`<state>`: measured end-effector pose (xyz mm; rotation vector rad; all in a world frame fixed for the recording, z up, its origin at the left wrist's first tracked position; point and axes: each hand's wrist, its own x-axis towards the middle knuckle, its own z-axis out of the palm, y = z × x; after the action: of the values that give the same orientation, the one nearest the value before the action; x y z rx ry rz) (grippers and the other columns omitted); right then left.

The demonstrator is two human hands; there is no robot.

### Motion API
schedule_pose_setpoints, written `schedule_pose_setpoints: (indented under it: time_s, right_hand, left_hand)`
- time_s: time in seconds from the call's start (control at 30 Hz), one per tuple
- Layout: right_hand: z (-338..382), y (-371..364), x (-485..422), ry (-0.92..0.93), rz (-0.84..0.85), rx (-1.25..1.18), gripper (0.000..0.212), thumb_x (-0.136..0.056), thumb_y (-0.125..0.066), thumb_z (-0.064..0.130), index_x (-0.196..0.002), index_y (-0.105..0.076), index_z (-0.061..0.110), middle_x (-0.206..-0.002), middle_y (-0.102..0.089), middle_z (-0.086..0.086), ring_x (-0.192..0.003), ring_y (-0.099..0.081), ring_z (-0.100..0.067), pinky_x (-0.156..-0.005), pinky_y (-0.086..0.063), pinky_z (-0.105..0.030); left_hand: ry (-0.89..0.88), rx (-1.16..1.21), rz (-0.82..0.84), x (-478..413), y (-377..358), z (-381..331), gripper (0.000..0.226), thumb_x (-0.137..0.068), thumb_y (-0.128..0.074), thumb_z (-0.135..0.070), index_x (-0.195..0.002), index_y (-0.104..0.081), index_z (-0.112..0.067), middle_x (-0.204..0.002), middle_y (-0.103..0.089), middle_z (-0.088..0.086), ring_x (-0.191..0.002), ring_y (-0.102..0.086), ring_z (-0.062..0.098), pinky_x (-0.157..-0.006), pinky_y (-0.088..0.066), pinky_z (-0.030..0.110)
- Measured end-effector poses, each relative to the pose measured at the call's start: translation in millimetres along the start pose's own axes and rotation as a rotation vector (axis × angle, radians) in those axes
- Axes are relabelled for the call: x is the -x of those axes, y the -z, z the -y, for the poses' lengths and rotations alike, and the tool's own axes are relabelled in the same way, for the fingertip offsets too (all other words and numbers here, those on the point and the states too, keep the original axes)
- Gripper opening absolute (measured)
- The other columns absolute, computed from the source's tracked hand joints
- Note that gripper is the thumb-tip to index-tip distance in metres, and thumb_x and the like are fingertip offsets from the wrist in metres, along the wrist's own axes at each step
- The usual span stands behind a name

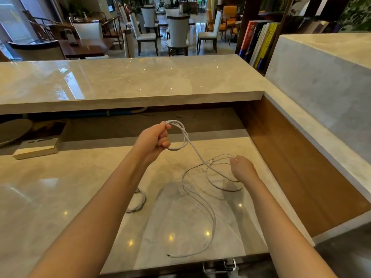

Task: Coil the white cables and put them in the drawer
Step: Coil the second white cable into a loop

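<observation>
Left hand: the left hand (155, 138) is hovering above the desk (60, 197), its fingers (165, 144) curling tightly around a few gathered loops of a white cable (208, 207).
Coil in hand: the loops are hanging from the fist and arching to the right of it, clear of the desk top.
Right hand: the right hand (242, 168) is reaching lower and further right, its fingers bending loosely; a strand is running right by the fingertips, but I cannot tell whether they are pinching it or only touching it.
Loose cable: from the fist the cable is slanting down toward the right hand, then lying in wide, slack curves across the desk, its free end (168, 255) resting near the front edge.
Second cable: a smaller coil (138, 201) is lying on the desk just beside the left forearm, partly hidden behind it.
Drawer: a metal handle (219, 266) is showing at the front edge below the desk top; whether the drawer behind it is open is not clear.
Surroundings: a raised counter ledge (130, 77) is running across behind the desk, a book (38, 148) is lying at the far left, and upright books (259, 43) are standing on a shelf at the upper right.
</observation>
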<state>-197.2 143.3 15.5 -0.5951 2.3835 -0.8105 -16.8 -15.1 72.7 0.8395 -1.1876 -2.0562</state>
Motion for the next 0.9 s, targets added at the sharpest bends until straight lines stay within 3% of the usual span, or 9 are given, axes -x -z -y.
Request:
schedule_pose_setpoints:
  time_s: [0.07, 0.1, 0.17, 0.27, 0.37, 0.53, 0.67, 0.8, 0.9]
  right_hand:
    - [7.1, 2.0, 8.3, 0.115, -0.145, 0.373, 0.044, -0.101, -0.028, 0.031, -0.141, -0.033, 0.013, -0.145, -0.035, -0.014, -0.132, -0.032, -0.034, -0.106, -0.027, -0.050]
    - [12.6, 4.3, 13.2, 0.241, -0.220, 0.454, 0.038, -0.101, -0.027, 0.032, -0.134, -0.041, 0.018, -0.140, -0.040, -0.011, -0.131, -0.032, -0.033, -0.105, -0.025, -0.051]
    - [29.2, 7.2, 23.8, 0.554, -0.209, 0.450, 0.032, -0.101, -0.027, 0.025, -0.100, -0.057, 0.014, -0.106, -0.057, -0.009, -0.109, -0.049, -0.032, -0.093, -0.036, -0.045]
    - [48.7, 6.3, 37.2, 0.784, -0.086, 0.355, 0.035, -0.100, -0.033, 0.030, -0.100, -0.065, 0.016, -0.090, -0.062, -0.003, -0.090, -0.051, -0.024, -0.080, -0.042, -0.038]
    - [58.2, 8.3, 41.1, 0.741, -0.058, 0.234, 0.025, -0.095, -0.049, 0.027, -0.110, -0.066, 0.017, -0.094, -0.060, 0.002, -0.089, -0.055, -0.016, -0.078, -0.046, -0.030]
    - [62.8, 9.3, 40.0, 0.573, 0.070, -0.052, 0.020, -0.092, -0.055, 0.020, -0.086, -0.068, 0.006, -0.067, -0.064, -0.005, -0.057, -0.060, -0.014, -0.060, -0.054, -0.027]
    - [67.0, 14.3, 43.9, 0.481, 0.195, -0.387, 0.017, -0.091, -0.055, 0.008, -0.091, -0.064, -0.007, -0.076, -0.068, -0.017, -0.063, -0.068, -0.022, -0.061, -0.059, -0.028]
    - [70.6, 25.1, 53.0, 0.462, 0.351, -0.596, 0.018, -0.092, -0.051, 0.008, -0.103, -0.062, -0.001, -0.087, -0.071, -0.017, -0.075, -0.071, -0.021, -0.067, -0.059, -0.024]
    - [72.1, 27.0, 57.4, 0.489, 0.298, -0.587, 0.021, -0.093, -0.051, 0.024, -0.100, -0.062, 0.007, -0.083, -0.072, -0.009, -0.072, -0.071, -0.014, -0.064, -0.053, -0.022]
  left_hand:
    - [-0.095, -0.280, -0.040, 4.4, -10.7, -1.7, 0.024, -0.100, -0.037, -0.021, -0.094, -0.055, -0.007, -0.059, -0.035, -0.003, -0.049, -0.030, 0.008, -0.049, -0.031, 0.021]
    - [-0.143, -0.379, -0.056, 5.6, -14.9, -2.0, 0.024, -0.100, -0.037, -0.021, -0.096, -0.056, -0.006, -0.062, -0.036, -0.002, -0.051, -0.032, 0.009, -0.052, -0.033, 0.023]
    - [-0.214, -0.477, -0.070, 7.3, -21.9, -2.9, 0.026, -0.099, -0.037, -0.022, -0.097, -0.057, -0.006, -0.065, -0.039, 0.000, -0.054, -0.035, 0.010, -0.054, -0.036, 0.023]
    - [-0.256, -0.490, -0.046, 10.4, -31.8, -5.5, 0.026, -0.099, -0.037, -0.023, -0.094, -0.057, -0.008, -0.064, -0.041, -0.001, -0.054, -0.038, 0.009, -0.054, -0.038, 0.022]
    - [-0.266, -0.430, -0.015, 15.2, -36.0, -10.6, 0.026, -0.100, -0.036, -0.024, -0.088, -0.056, -0.011, -0.062, -0.040, -0.002, -0.053, -0.037, 0.008, -0.051, -0.038, 0.019]
    - [-0.150, 0.034, 0.152, 23.7, -44.0, -14.8, 0.025, -0.100, -0.036, -0.023, -0.086, -0.052, -0.010, -0.055, -0.036, -0.005, -0.045, -0.030, 0.006, -0.046, -0.033, 0.018]
    - [-0.022, 0.378, 0.134, 30.1, -58.3, -6.5, 0.028, -0.100, -0.035, -0.022, -0.080, -0.049, -0.010, -0.050, -0.032, -0.005, -0.039, -0.025, 0.005, -0.042, -0.031, 0.016]
    - [0.038, 0.372, 0.064, 32.6, -63.9, -4.8, 0.027, -0.101, -0.034, -0.021, -0.080, -0.047, -0.010, -0.052, -0.031, -0.004, -0.037, -0.026, 0.005, -0.041, -0.033, 0.016]
    - [0.051, 0.248, 0.046, 36.2, -68.4, -3.6, 0.023, -0.100, -0.035, -0.019, -0.082, -0.047, -0.011, -0.057, -0.032, -0.002, -0.042, -0.027, 0.006, -0.046, -0.037, 0.018]
